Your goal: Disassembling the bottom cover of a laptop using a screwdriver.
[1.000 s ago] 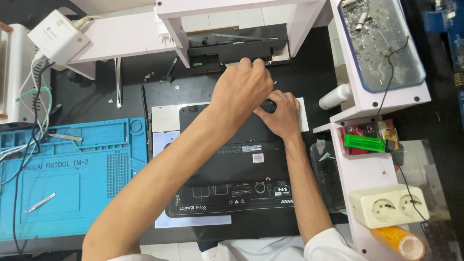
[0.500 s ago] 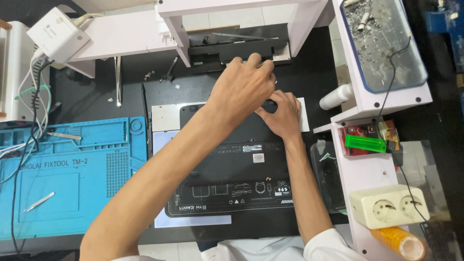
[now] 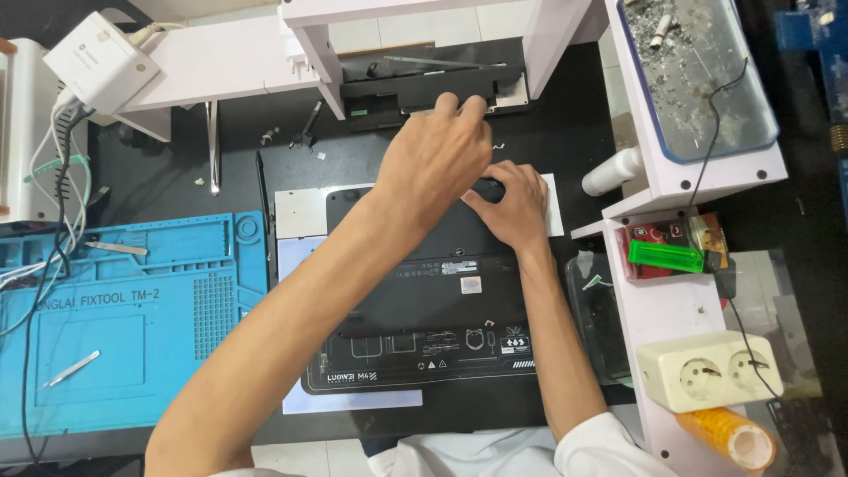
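A black laptop [image 3: 424, 300] lies bottom-up on a black work mat [image 3: 353, 177]. My left hand [image 3: 433, 159] reaches across its far edge with the fingers bent, knuckles near a black part [image 3: 415, 87] under the white shelf. Whether it holds anything is hidden. My right hand [image 3: 512, 208] rests on the laptop's far right corner, fingers closed round a small black tool [image 3: 488, 188], mostly covered by both hands. The two hands touch at the thumbs.
A blue repair mat [image 3: 132, 327] with tweezers [image 3: 75, 367] lies at the left. White cables and a white box [image 3: 102, 57] sit at far left. On the right stand a white shelf unit [image 3: 671, 309] with a green lighter [image 3: 667, 256], a white socket strip [image 3: 707, 375] and a debris tray [image 3: 698, 75].
My left hand has slid slightly toward the far edge, its fingers now nearer the black part under the shelf. My right hand has stayed at the laptop's corner.
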